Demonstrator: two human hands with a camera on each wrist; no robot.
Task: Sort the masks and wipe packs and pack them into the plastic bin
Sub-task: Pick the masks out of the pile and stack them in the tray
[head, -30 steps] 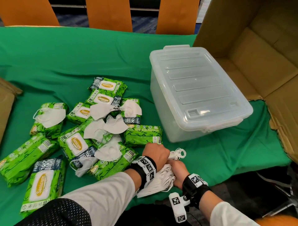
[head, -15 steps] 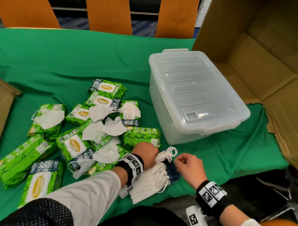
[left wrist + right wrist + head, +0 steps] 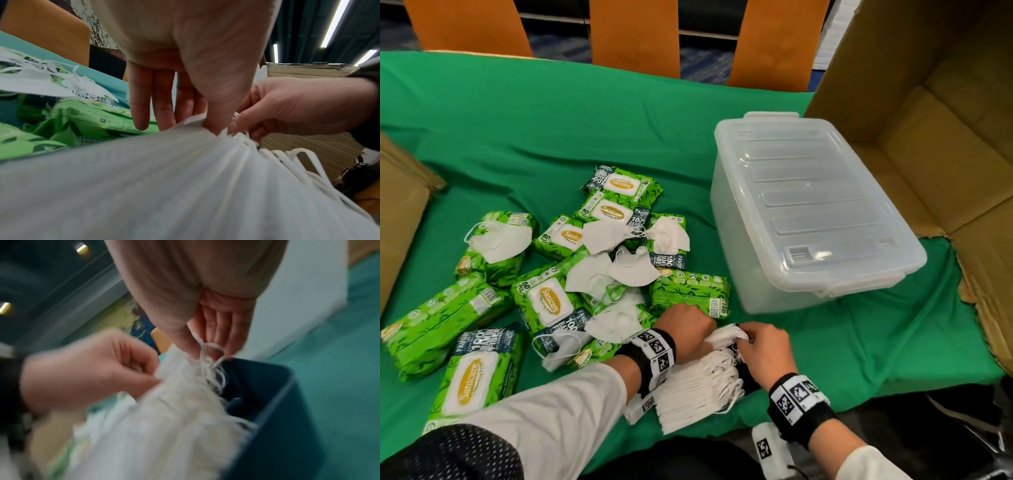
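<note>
Since half a second ago the right hand (image 3: 768, 349) has come back to the stack of masks (image 3: 698, 387) and is now touching the left hand (image 3: 688, 329). To the left of both hands, wipe packs (image 3: 548, 301) are lying in a heap with loose masks (image 3: 613, 270) on them. The left hand is gripping the top of the stack between thumb and fingers. The right hand is pinching the ear loops (image 3: 207, 353) at the stack's end. Beyond the right hand, the plastic bin (image 3: 808, 219) is standing with its lid on.
</note>
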